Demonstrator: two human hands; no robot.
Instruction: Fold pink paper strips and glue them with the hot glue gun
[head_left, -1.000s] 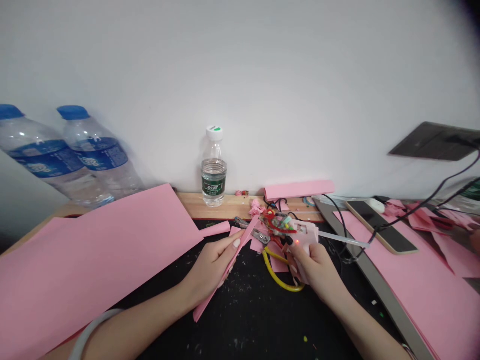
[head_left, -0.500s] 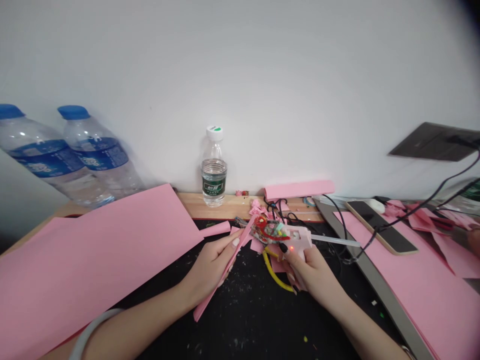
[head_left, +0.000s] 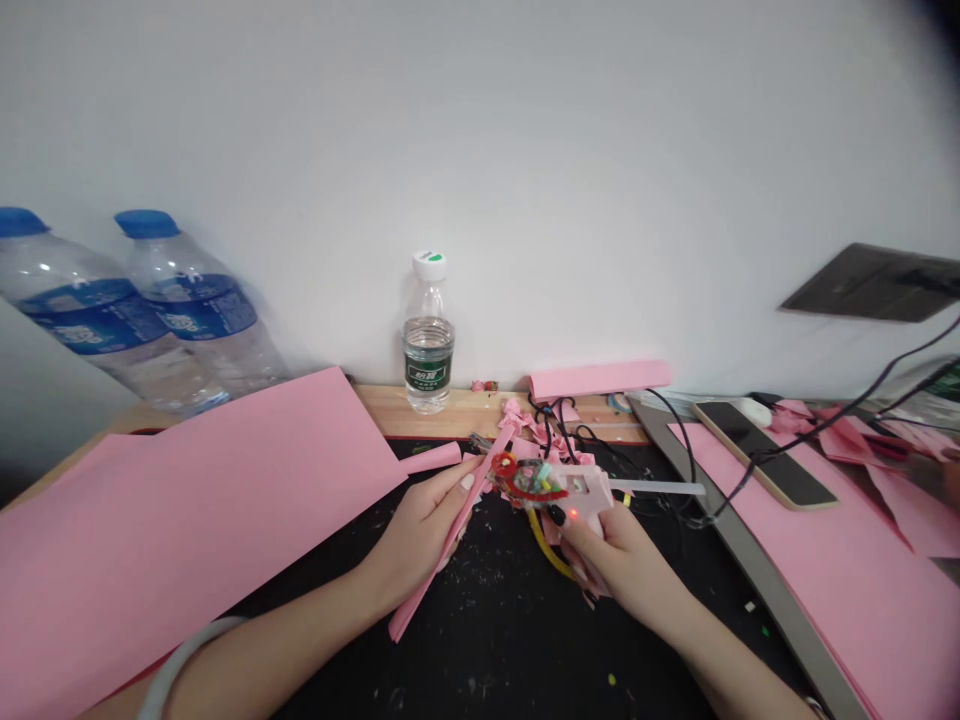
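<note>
My left hand (head_left: pixel 427 525) is closed around a long folded strip of pink paper (head_left: pixel 420 605), which slants up and to the right. In my right hand (head_left: pixel 611 550) is a pale pink hot glue gun (head_left: pixel 591 490), its red light lit. A translucent glue stick (head_left: pixel 660 487) sticks out of its back end. The front of the gun is crusted with red, green and yellow bits, and it sits right by the paper strip's upper part; whether the nozzle touches the paper I cannot tell. Behind the gun lies a yellow curved piece (head_left: pixel 551 548), partly hidden.
Large pink sheets (head_left: pixel 225 500) lie at the left, before two big water bottles (head_left: pixel 195 310). A small water bottle (head_left: pixel 429 350) stands by the wall. Black cables (head_left: pixel 720 510), a phone (head_left: pixel 765 455) and more pink paper (head_left: pixel 832 560) are at the right. A person's hand shows at the right edge.
My right hand has brought the glue gun a little left and down, nearer to my left hand. The paper strip has hardly moved.
</note>
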